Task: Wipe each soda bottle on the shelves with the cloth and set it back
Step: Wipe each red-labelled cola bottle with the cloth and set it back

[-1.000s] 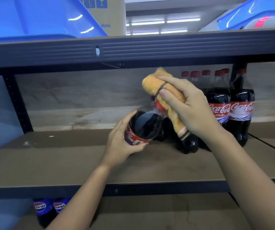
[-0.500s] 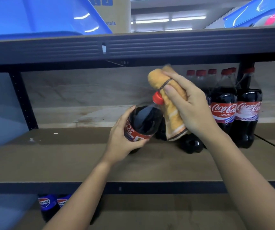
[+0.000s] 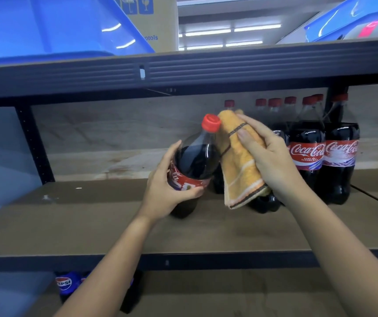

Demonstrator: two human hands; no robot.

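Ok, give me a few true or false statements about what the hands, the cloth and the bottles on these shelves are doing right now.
1. The left hand grips the tilted dark cola bottle with the red cap around its label. True.
2. The right hand holds a blue sponge. False: it holds a folded orange cloth with striped edges.
3. The cloth covers the held bottle's cap. False: the cap is bare, with the cloth beside it.
4. More red-capped cola bottles stand upright on the same brown shelf board. True.
5. A blue Pepsi bottle sits on the shelf below. True.
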